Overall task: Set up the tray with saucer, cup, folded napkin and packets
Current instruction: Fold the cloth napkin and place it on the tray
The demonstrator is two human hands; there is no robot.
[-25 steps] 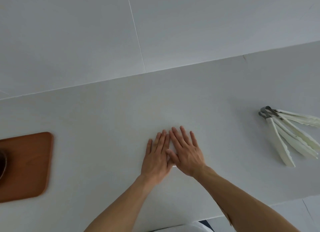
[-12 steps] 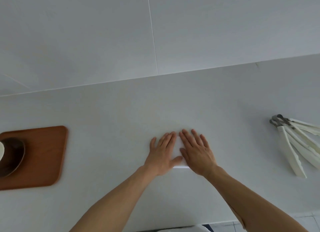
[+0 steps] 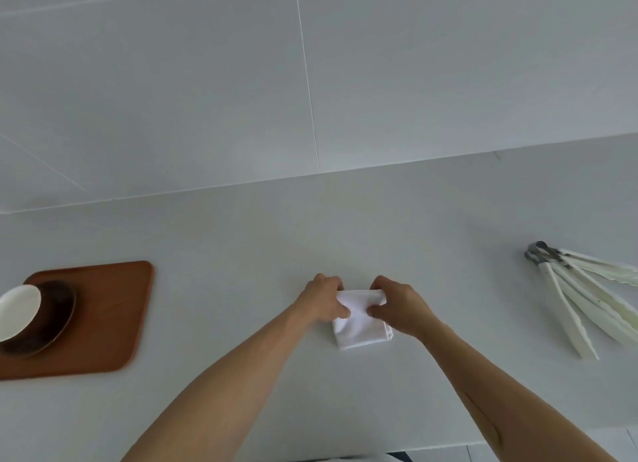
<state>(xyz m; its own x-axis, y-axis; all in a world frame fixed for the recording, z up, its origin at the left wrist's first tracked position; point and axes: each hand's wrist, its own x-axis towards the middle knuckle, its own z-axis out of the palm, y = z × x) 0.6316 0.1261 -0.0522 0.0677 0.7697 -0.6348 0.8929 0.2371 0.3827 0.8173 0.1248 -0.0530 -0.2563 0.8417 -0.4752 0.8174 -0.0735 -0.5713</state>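
White tongs (image 3: 583, 296) on counter (image 3: 448, 220)

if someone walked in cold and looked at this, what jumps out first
Most likely the two hands at the centre of the white counter: the left hand and right hand each pinch the far edge of a folded white napkin. Next, the brown wooden tray at far left, bearing a dark saucer with a white cup on it. White tongs lie at far right.
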